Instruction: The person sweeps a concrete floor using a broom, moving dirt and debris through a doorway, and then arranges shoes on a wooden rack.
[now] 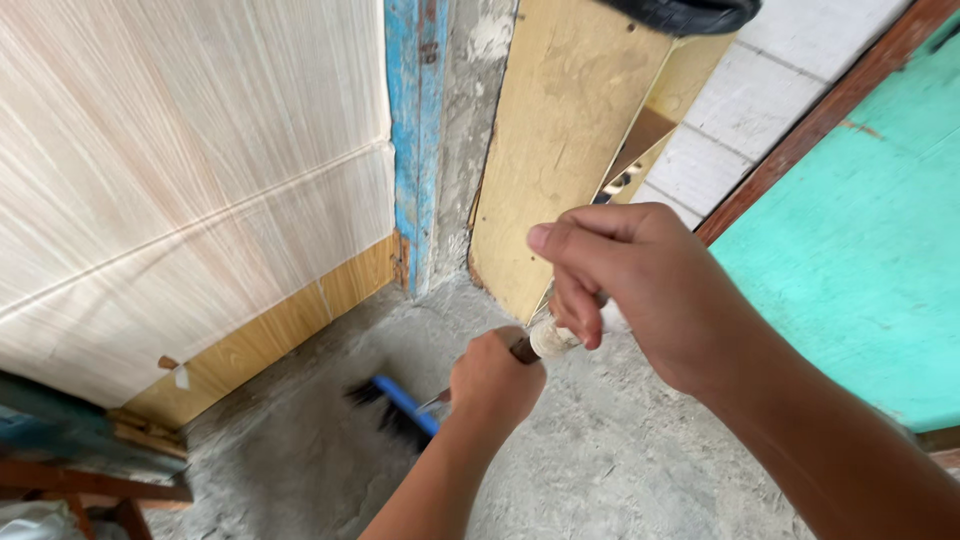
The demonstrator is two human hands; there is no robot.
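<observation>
Both hands are on a broom handle (pixel 540 342). The right hand (pixel 645 290) is wrapped around the top end, fingers curled tight over it, thumb lying along the top. Just below it there's a pale, whitish wrap on the handle, and right under that the left hand (pixel 492 382) has a full fist around the brown shaft. So two closed grips, one stacked above the other, nearly touching.

The handle slants down and to the left from there. At the bottom is the broom head (pixel 398 402), a blue bar with dark bristles, a bit blurred, sitting low on the concrete floor (pixel 620 460) just left of the left wrist.

The floor is rough and grey and runs into a corner. On the left side stands a pale wood-grain panel (pixel 190 170) with a yellowish strip along its base. A chipped blue post (pixel 416 130) stands in the corner, and right of it a tan board (pixel 555 140) leans against the wall. Behind the right hand there are white tiles (pixel 770 100), then a brown frame (pixel 820 115) and a teal door (pixel 870 240) at far right.
</observation>
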